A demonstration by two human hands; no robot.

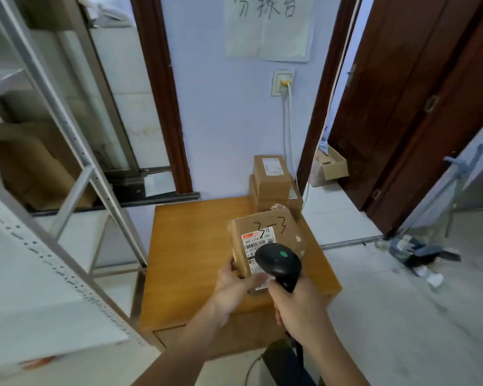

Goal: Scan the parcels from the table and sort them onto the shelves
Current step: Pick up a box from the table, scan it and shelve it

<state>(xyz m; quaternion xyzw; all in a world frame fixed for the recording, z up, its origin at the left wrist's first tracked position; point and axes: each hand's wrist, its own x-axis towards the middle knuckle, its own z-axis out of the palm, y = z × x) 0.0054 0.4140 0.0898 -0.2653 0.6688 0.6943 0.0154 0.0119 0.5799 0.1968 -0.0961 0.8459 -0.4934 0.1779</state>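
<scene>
Right hand (297, 307) gripping black handheld scanner (278, 263), covering label on brown cardboard parcel (265, 232); left hand (232, 288) holding parcel's lower-left corner above wooden table (190, 246). Two stacked boxes (272, 182) sitting behind; grey metal shelving (67, 151) filling frame left.

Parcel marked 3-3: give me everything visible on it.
The parcel marked 3-3 is a brown cardboard box, closed, with "3-3" handwritten in black on its top face. A white shipping label with barcode sits below the writing. It is tilted up over the wooden table, near edge raised. The left hand grips its near-left corner; the black barcode scanner, held in the right hand, hovers over the label, hiding part of it.
</scene>
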